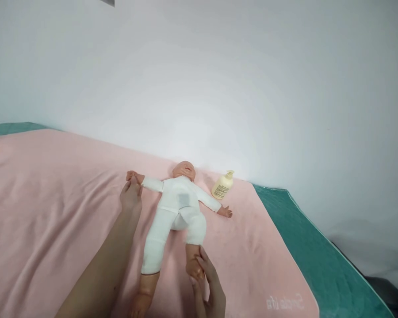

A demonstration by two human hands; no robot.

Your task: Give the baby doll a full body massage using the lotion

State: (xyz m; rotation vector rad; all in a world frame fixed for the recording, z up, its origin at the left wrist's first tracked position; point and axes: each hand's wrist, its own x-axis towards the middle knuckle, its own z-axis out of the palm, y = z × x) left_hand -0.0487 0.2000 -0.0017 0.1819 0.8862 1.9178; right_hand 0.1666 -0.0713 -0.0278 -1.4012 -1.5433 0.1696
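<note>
A baby doll (179,196) with a white cloth body lies on its back, its head away from me and its arms spread. My left hand (132,194) is closed around the doll's hand (132,176) on the left side. At the lower right, my right hand (210,287) grips the doll's foot (195,267), with the thumb below and the fingers along its outer side. The doll's other foot (142,304) rests near the bottom edge of the view, partly cut off. Its other hand (225,212) lies loose on the right.
A pale yellow pump bottle (222,185) leans beside the doll's head. Beneath everything spreads a pink blanket (63,190) with some folds and white lettering. A green sheet (295,229) shows past its edges. The white wall (199,79) rises directly behind.
</note>
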